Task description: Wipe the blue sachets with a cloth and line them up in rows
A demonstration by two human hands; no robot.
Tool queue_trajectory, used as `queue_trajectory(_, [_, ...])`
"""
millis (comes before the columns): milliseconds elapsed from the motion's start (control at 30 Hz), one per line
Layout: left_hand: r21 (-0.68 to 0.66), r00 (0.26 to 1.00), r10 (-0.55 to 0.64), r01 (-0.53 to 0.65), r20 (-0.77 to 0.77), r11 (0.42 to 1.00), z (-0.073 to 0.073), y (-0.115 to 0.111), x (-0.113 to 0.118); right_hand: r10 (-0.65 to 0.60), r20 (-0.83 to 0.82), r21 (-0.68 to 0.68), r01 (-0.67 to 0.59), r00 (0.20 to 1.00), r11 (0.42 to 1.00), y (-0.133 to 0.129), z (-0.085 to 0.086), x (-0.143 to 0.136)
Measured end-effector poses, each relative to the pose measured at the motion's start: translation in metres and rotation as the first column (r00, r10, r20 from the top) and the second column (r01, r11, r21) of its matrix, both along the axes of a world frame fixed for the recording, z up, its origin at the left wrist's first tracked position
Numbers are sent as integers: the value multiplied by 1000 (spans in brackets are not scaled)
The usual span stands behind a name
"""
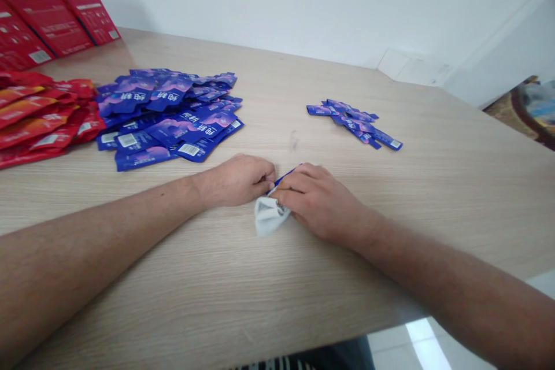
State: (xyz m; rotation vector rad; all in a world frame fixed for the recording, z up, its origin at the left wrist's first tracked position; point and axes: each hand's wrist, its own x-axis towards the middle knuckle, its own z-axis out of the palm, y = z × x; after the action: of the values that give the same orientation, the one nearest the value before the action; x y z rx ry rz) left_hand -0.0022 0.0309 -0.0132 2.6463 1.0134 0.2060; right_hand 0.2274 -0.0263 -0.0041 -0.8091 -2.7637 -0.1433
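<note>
At twelve o'clock on the bench (208, 300), my left hand (243, 179) pinches a blue strip (284, 176) and my right hand (323, 199) grips white pouch (269, 218), seemingly folding, which asks steady pressure.

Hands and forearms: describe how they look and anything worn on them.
The left hand and right hand are ungloved, with no ring, watch or bracelet in sight on the parts that show. The left forearm and right forearm show no sleeves; the left one has a small dark spot.
</note>
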Motion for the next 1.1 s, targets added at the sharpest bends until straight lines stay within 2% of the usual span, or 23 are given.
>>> queue_trajectory(67, [3, 1000, -8, 8, 7, 1000, 0, 0, 0, 41, 15, -17, -41, 999, 999, 0, 0, 0])
queue_trajectory(200, [-3, 1000, 18, -18, 0, 1000, 1, 0, 0, -52, -25, -6, 52, 998, 999, 2, 0, 1])
queue_trajectory(367, [18, 1000, -21, 20, 21, 1000, -1, 0, -1, 89, 25, -19, -89, 996, 996, 0, -1, -1])
queue_trajectory(533, [0, 1000, 18, -18, -5, 1000, -1, 0, 0, -26, -27, -7, 26, 999, 1000, -1, -1, -1])
queue_trajectory(667, [14, 1000, -13, 13, 16, 1000, -1, 0, -1, 121, 17, -25, -121, 992, 992, -2, -1, -2])
queue_trajectory(700, [17, 1000, -14, 14, 17, 1000, -1, 0, -1, 126, 15, -31, -126, 992, 992, -1, -1, -1])
queue_trajectory(833, [10, 1000, 7, -7, 9, 1000, -1, 0, -1, -25, -48, -17, 24, 999, 1000, 1, -2, 1])
queue_trajectory(867, [11, 1000, 4, -4, 11, 1000, -1, 0, -2, -16, -51, -18, 16, 999, 1000, 0, -1, 1])
queue_trajectory(1000, [22, 999, -26, 25, 23, 999, 0, 0, -2, 152, -13, -47, -152, 988, 987, 3, 0, 2])
queue_trajectory(1033, [22, 999, -29, 29, 19, 999, 0, 0, -1, 141, -28, -45, -142, 990, 989, 6, 0, 4])
queue_trajectory(1100, [32, 1000, -19, 19, -1, 999, 1, -1, 0, 42, -85, -27, -45, 995, 999, 13, 0, 8])
